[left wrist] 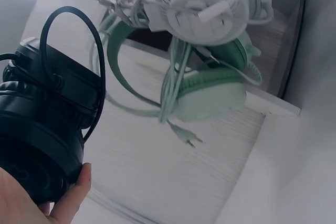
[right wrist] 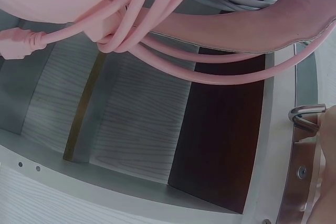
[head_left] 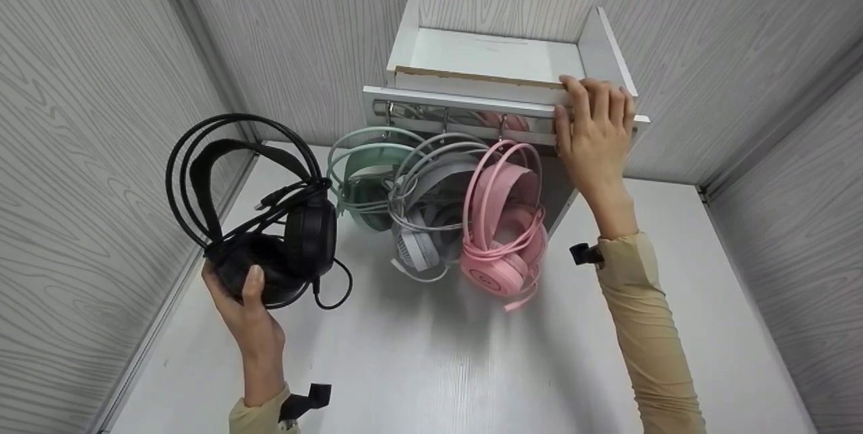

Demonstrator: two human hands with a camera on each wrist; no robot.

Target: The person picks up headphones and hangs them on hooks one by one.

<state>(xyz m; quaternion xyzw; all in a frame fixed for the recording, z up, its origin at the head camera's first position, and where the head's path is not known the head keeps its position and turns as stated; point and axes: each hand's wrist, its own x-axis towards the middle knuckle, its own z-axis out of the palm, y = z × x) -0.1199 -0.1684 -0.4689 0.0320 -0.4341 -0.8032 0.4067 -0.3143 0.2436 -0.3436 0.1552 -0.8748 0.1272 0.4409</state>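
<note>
My left hand (head_left: 253, 326) holds a black headset (head_left: 310, 232) by its lower ear cup, thumb in front, with the headband up and a cable bundled across it. In the left wrist view, the fingers press the black ear cup (left wrist: 39, 135). My right hand (head_left: 597, 134) grips the right end of a white hook rail (head_left: 465, 100), fingers over its top edge. From the rail's hooks hang a green headset (head_left: 367, 158), a grey-white headset (head_left: 418, 245) and a pink headset (head_left: 495, 252), side by side. The pink one is nearest my right hand.
Behind the rail is a white shelf (head_left: 499, 50) with raised sides. A metal hook (right wrist: 307, 113) shows by my right hand in the right wrist view. Below lies a white tabletop (head_left: 431, 353), with wood-grain panels (head_left: 87, 151) around it.
</note>
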